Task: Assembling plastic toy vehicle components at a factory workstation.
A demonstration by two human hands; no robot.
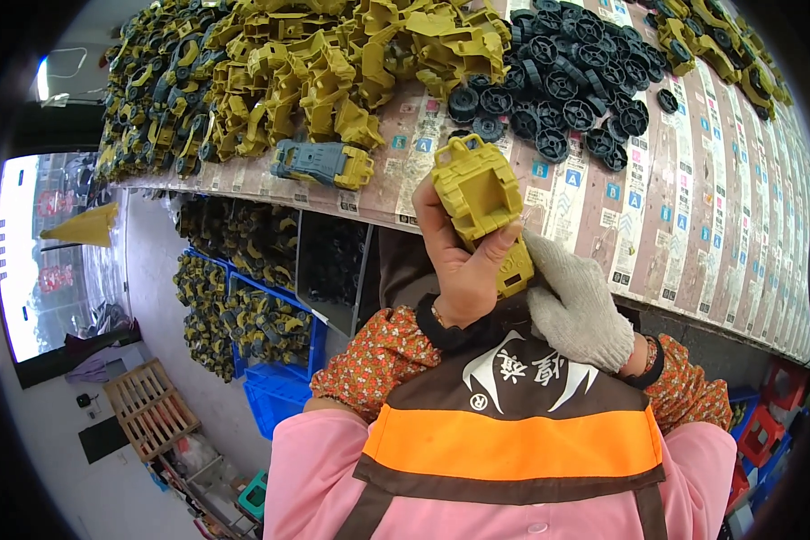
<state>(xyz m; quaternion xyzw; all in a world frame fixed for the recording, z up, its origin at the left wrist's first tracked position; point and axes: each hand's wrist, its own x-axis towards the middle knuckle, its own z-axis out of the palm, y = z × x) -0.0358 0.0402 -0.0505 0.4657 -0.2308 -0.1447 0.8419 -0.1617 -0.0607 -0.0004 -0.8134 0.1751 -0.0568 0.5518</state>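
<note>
My bare left hand (466,281) is wrapped round a yellow plastic toy truck body (479,187), thumb across its front. The body is tilted up over the table's near edge, its boxy hollow facing me. My right hand (583,310), in a grey knit glove, closes on the lower right side of the same body; some of its fingertips are hidden behind it. On the table just left of my hands lies a grey and yellow toy truck (322,164). Past the held body spreads a pile of black toy wheels (571,76).
Yellow body shells (315,72) are heaped at the back, with assembled toy vehicles (157,99) to their left and more (724,45) at far right. Beneath the table stand blue crates (274,396) with toy vehicles. A wooden pallet (151,409) leans at lower left.
</note>
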